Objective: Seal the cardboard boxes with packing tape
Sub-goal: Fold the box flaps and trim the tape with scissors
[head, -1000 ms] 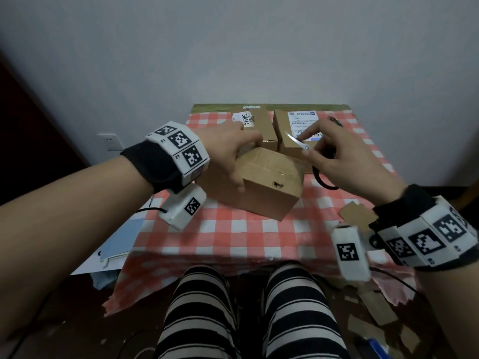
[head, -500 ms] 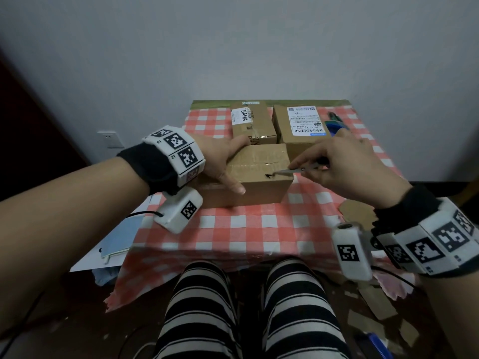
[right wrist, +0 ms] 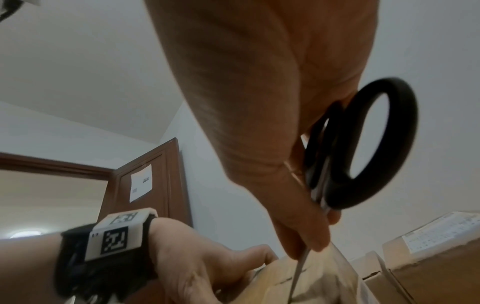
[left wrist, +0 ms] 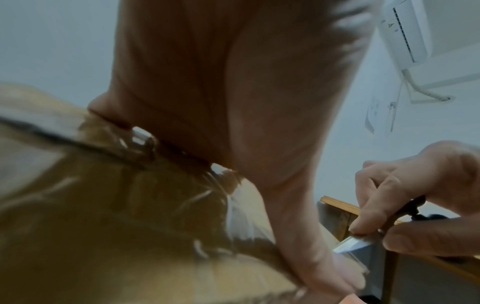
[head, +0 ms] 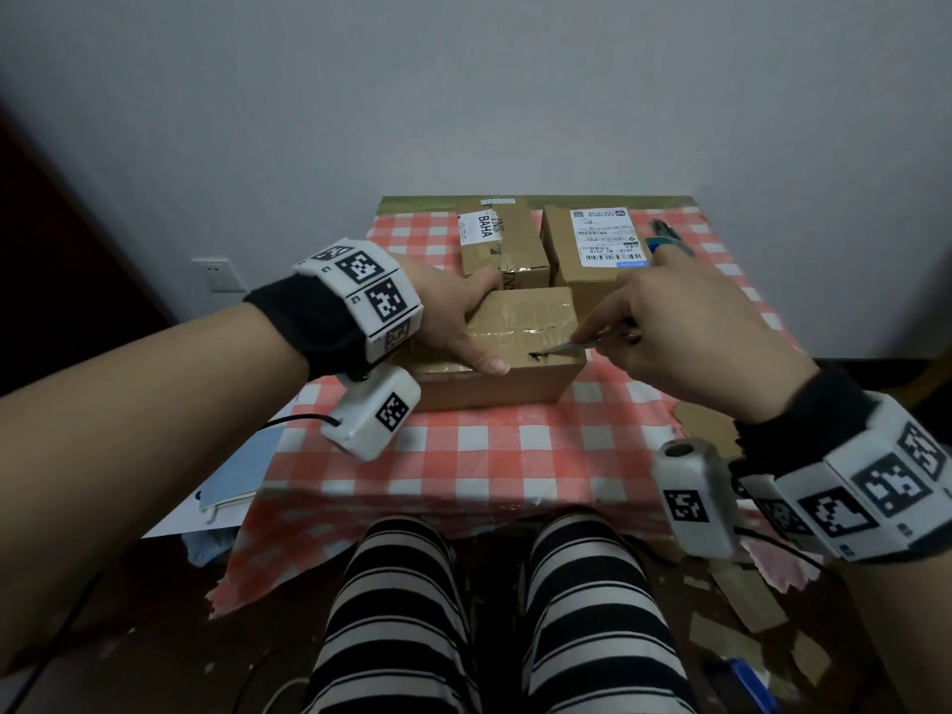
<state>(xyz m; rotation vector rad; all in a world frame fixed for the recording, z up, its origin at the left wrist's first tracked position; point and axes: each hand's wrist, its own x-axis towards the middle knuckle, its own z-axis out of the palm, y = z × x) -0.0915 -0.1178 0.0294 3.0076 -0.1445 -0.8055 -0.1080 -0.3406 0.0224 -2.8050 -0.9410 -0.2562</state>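
A small cardboard box [head: 520, 383] lies flat on the checked tablecloth, with shiny tape across its top [left wrist: 103, 226] [right wrist: 324, 277]. My left hand [head: 453, 316] [left wrist: 221, 102] [right wrist: 194, 257] holds the box's left end, thumb across the top and fingers over the far edge. My right hand [head: 669, 322] [left wrist: 415, 185] [right wrist: 259, 102] pinches black-handled scissors [head: 572, 346] [left wrist: 350, 244] [right wrist: 403, 127] near the blades. The blades are together and the tip rests at a dark hole in the box top, near its front right.
Two taped boxes stand at the back: one labelled BAHA [head: 502, 239] and one with a shipping label [head: 592, 244]. A blue-handled tool [head: 662, 237] lies at the back right. Cardboard scraps [head: 706, 430] lie off the table's right, papers [head: 242, 466] at its left. My knees sit under the front edge.
The box was tilted up a second ago and now lies flat. My right hand has lowered the scissors from above the box until the tip meets the top.
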